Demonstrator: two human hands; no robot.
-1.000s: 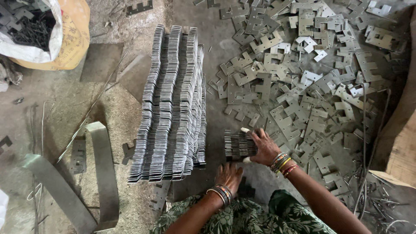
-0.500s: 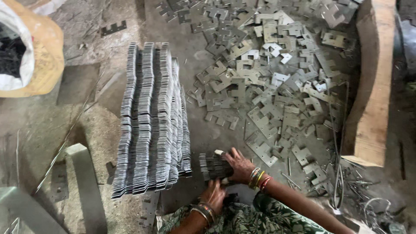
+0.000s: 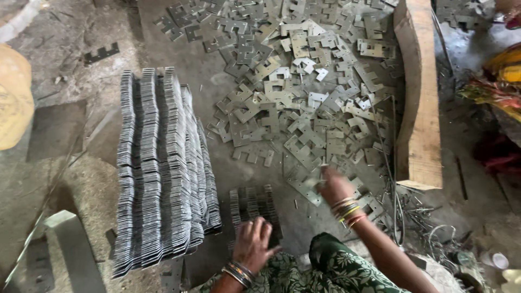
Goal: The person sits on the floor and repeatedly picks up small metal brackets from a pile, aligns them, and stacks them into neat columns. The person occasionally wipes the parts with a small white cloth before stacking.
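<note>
My left hand point(image 3: 254, 243) rests flat, fingers spread, on the near end of a small stack of metal plates point(image 3: 253, 205) standing on edge on the floor. My right hand point(image 3: 332, 185) is blurred, out over the loose pile of flat notched metal plates point(image 3: 301, 92), its fingers on one plate point(image 3: 307, 187) at the pile's near edge. Whether it grips that plate is unclear. Both wrists wear bangles. To the left lie long rows of stacked plates point(image 3: 160, 163).
A thick wooden block point(image 3: 419, 92) borders the pile on the right. A yellow sack point(image 3: 13, 95) sits at far left, flat metal strips point(image 3: 70, 247) at lower left. Wire scraps point(image 3: 420, 217) lie by the block's near end. Coloured cloth point(image 3: 496, 87) shows at far right.
My right hand left the small stack and reached right to the loose pile. My left hand moved onto the stack. The view shifted right.
</note>
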